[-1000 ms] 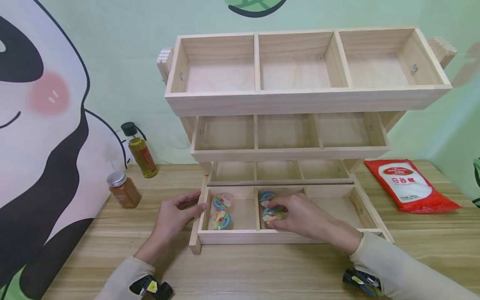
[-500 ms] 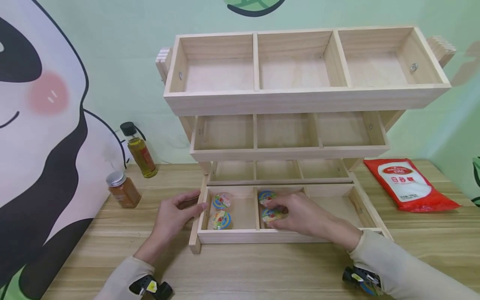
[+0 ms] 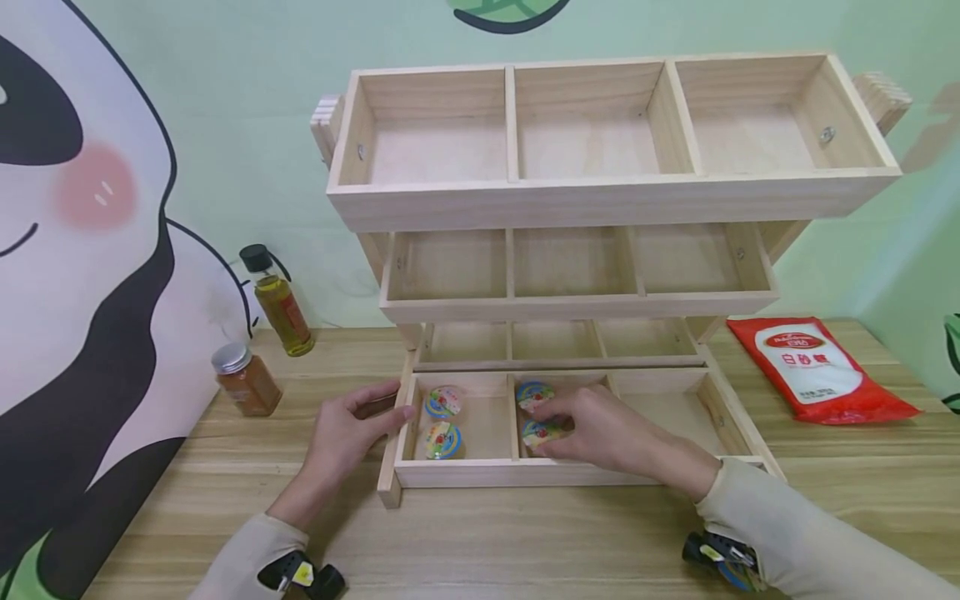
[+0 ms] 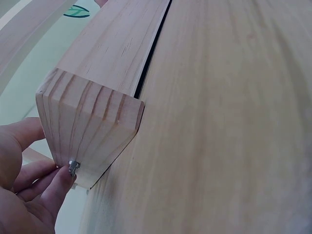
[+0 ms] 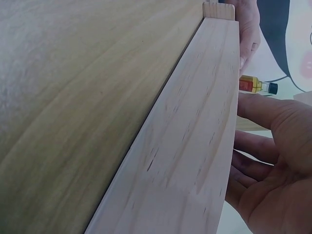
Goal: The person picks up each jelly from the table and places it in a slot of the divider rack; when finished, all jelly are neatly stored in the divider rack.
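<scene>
My left hand (image 3: pixel 345 437) holds the left side of the bottom tier of a light wooden rack (image 3: pixel 585 476). In the left wrist view its thumb presses by a metal screw (image 4: pixel 73 167) on the side piece (image 4: pixel 90 109), fingers behind. My right hand (image 3: pixel 611 429) reaches into the bottom tier's middle compartment and pinches a jelly cup (image 3: pixel 537 432) with a printed lid, partly covered by the fingers. Behind it sits another jelly cup (image 3: pixel 533 393). Two more, a pink-lidded cup (image 3: pixel 443 401) and a yellow-and-blue one (image 3: pixel 444 440), stand in the left compartment. The front board (image 5: pixel 195 122) hides the right fingertips in the right wrist view.
The rack's top tier (image 3: pixel 615 204) and middle tier (image 3: pixel 577 308) overhang the bottom one. A bottle of yellow oil (image 3: pixel 283 312) and a brown jar with a silver lid (image 3: pixel 251 385) stand left. A red bag of sugar (image 3: pixel 817 371) lies right.
</scene>
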A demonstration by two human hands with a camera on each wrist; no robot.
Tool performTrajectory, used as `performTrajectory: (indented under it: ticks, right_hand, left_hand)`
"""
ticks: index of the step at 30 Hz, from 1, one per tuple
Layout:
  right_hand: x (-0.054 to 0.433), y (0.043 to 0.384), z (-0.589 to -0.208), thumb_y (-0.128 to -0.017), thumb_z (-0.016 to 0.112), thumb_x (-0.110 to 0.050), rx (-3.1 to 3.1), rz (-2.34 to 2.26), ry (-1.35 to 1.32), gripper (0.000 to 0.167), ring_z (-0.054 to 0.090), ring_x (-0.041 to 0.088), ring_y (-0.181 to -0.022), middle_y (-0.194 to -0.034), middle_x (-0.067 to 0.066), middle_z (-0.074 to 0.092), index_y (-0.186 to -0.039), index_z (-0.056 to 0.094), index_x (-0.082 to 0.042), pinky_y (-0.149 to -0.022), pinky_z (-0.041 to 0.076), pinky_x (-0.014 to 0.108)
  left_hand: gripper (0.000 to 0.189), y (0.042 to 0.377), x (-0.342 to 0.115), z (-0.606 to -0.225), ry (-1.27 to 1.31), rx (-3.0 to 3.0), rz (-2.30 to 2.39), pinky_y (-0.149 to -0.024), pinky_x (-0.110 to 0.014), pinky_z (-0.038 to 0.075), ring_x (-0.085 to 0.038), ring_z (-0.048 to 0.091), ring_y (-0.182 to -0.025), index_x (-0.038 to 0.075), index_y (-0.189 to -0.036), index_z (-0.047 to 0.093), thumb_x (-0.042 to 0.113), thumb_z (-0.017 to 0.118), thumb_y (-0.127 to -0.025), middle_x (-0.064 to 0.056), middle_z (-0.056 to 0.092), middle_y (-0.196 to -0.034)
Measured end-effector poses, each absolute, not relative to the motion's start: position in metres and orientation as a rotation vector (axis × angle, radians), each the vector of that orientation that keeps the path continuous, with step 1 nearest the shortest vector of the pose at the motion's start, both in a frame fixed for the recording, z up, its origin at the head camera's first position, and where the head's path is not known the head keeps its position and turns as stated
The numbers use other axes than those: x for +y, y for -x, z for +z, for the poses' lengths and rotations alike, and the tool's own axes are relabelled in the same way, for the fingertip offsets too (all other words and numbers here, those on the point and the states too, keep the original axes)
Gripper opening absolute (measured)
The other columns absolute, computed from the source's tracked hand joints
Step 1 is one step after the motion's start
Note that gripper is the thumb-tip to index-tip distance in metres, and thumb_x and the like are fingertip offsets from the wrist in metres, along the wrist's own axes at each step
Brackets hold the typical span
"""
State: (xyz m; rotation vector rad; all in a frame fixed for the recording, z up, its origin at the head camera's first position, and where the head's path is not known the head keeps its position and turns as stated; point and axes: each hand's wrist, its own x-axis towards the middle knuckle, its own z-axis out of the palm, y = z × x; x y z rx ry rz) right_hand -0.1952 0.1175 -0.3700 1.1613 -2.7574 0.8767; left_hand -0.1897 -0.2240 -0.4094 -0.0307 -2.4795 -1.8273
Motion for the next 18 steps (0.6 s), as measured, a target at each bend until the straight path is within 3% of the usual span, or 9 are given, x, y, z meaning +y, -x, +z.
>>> performTrajectory:
  ticks: [18]
  right_hand:
    - [0.1165,0.1983,-0.3728,-0.086,0.091,-0.019,-2.755,0.831,-1.167,0.032,0.07,0.016,-0.094,-0.106,0.004,0.079,-0.112,0.082,-0.002,-0.082,0.059,0.035]
  left_hand:
    - [0.053,0.1894,-0.2249,-0.4102,0.027,-2.504,-1.786,-0.086,-0.017,0.054,-0.031,0.065,-0.127,-0.003,-0.138,0.067,0.017,0.086,-0.093,-0.02,0.069,-0.135]
